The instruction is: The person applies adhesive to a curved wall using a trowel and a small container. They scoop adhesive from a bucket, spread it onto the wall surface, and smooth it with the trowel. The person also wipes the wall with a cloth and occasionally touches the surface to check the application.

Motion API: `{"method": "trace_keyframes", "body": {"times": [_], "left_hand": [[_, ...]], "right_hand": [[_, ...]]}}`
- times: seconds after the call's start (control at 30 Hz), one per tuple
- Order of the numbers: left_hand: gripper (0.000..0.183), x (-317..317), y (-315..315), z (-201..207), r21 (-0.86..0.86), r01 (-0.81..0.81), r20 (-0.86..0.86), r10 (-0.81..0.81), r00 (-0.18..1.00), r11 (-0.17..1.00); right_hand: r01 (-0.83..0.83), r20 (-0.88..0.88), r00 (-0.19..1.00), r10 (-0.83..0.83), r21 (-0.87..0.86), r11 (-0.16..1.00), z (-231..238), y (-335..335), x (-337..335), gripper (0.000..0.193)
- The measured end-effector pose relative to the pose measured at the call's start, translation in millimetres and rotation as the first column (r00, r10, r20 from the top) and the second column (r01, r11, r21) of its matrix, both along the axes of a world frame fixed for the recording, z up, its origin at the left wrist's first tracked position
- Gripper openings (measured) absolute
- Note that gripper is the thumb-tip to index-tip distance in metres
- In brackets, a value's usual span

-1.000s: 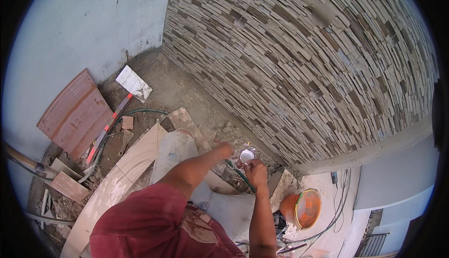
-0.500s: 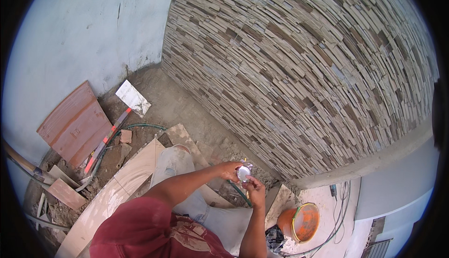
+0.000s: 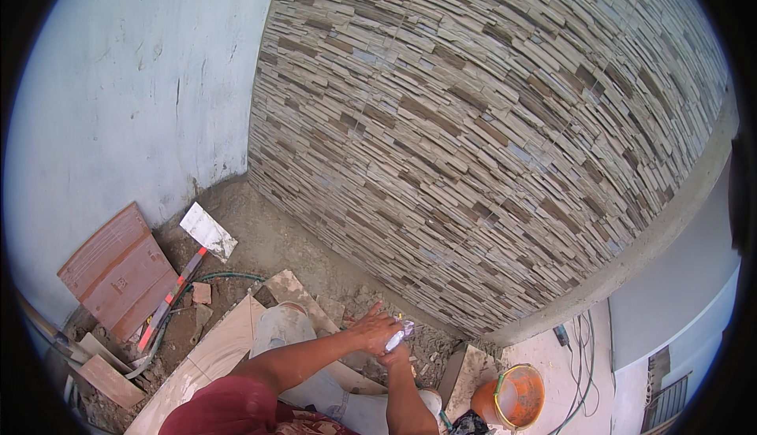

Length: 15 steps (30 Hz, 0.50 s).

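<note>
My hands (image 3: 384, 332) pinch a small crinkled packet (image 3: 400, 332), clear and whitish. I see no labels, signs or screens.

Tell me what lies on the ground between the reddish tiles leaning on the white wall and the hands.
In the head view, between the reddish tiles and the hands lie a red-handled trowel, a green hose, a long beige tile and a white bucket.

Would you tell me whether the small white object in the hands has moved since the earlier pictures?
Cannot tell: the head camera itself tilted. The small white object stays between both hands, just below the stone-clad wall.
</note>
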<state>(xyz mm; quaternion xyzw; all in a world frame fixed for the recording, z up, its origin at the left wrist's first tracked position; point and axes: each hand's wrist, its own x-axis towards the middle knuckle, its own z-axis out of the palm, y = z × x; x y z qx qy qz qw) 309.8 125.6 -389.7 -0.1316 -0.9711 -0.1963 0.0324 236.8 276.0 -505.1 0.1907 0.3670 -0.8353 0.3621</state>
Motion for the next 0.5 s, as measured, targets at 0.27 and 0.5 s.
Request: {"method": "trace_keyframes", "body": {"times": [0.27,0.5], "left_hand": [[0.07,2.1,-0.5,1.3,-0.066,0.052,0.06,-0.048,0.997,0.996],[0.068,0.4,2.8,-1.1,0.046,0.033,-0.059,-0.031,0.998,0.998]], "right_hand": [[0.068,0.079,0.994,-0.069,0.016,0.998,-9.3,-27.4,2.8,0.027],[0.057,0.064,0.996,-0.057,0.0,0.998,-16.1,-34.3,-10.6,0.024]]}}
